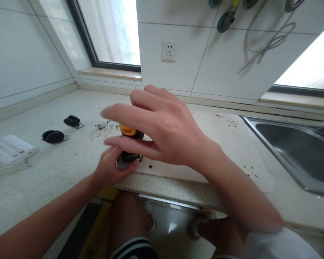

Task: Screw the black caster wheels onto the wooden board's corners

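On the pale speckled stone surface [70, 169] lie two loose black caster wheels [53, 136], well left of the hands. The left hand [110, 167] pinches the metal base of a black caster wheel [128, 157] at the white board's [205, 144] corner. A yellow-and-black tool handle [129, 131] stands above it. The right hand [162, 129] hovers over it, fingers [118, 112] spread, gripping nothing. A steel sink [291, 151] sits far right.

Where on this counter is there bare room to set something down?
Bare patches: between the right hand and the sink, and in front of the two black casters. It is crowded where the left hand steadies the yellow-topped tool.
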